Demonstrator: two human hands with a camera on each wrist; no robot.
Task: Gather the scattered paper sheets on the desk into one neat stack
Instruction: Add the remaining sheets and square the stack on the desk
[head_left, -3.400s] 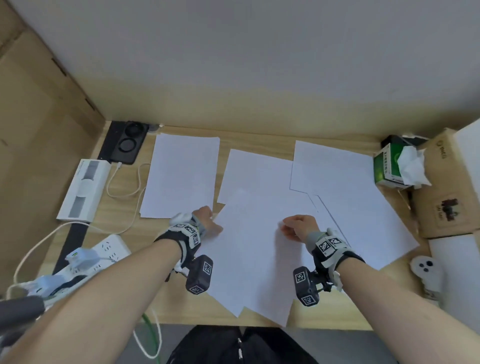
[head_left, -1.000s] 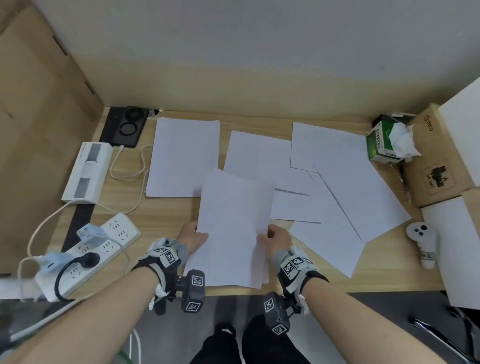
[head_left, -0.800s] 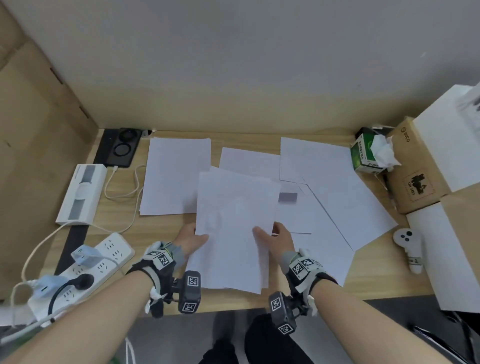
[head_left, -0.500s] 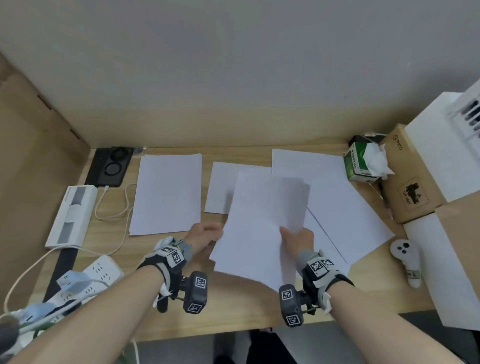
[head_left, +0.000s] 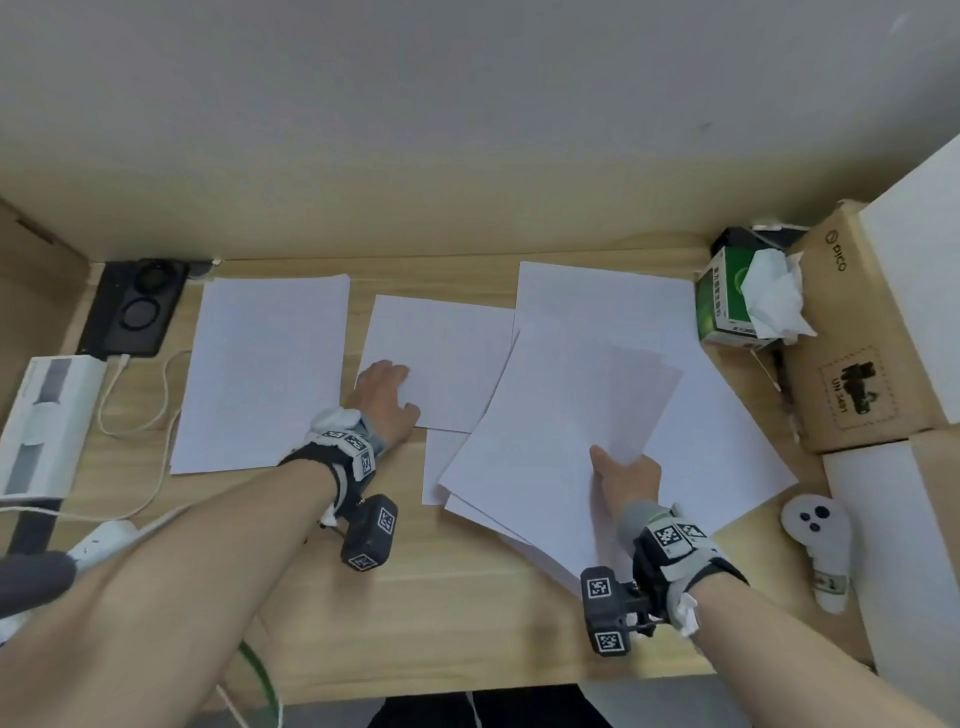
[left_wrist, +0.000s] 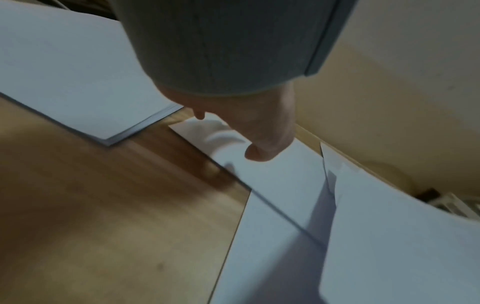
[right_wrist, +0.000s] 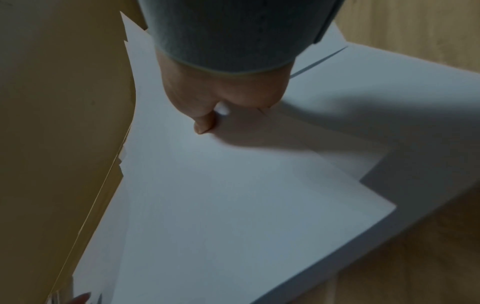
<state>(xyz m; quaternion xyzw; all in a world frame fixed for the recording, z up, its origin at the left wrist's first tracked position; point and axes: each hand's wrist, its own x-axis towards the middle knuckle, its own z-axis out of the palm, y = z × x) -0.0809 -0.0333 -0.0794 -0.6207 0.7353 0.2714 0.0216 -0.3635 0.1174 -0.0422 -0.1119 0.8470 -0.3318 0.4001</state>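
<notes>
- Several sheets are already gathered into a loose bundle (head_left: 550, 431), which the right hand (head_left: 626, 475) pinches near its near-right edge, thumb on top and fingers underneath; the edges are fanned, so it is not yet squared.
- Judging by this, the task is in its collecting step, partly done: some sheets are in hand and others lie on the tabletop (head_left: 415, 597).
- Further in, the left hand (head_left: 384, 392) rests on the near-left corner of a single middle sheet (head_left: 441, 358); in the left wrist view its thumb (left_wrist: 262, 152) presses the paper and the corner seems to curl up, though blur hides whether the fingers have closed on it.
- The next move probably calls for lifting or sliding that sheet without creasing it, then bringing it to the bundle.
- A small strip of another sheet (head_left: 436, 467) shows between the two hands, partly under the bundle.
- To the right, a large sheet (head_left: 722, 452) lies under the bundle, overlapping a far sheet (head_left: 597, 296).
- At far left, a separate sheet (head_left: 265, 364) lies apart from the rest; the wrist view suggests it may be more than one leaf.
- Around the edges: a white cable (head_left: 130, 410) just beside that left sheet, a power strip (head_left: 104, 540), a white controller (head_left: 821, 540) at right, a tissue box (head_left: 737, 301) and a cardboard box (head_left: 852, 353); the tissue box sits close to the far sheet and could crowd a reach there.
</notes>
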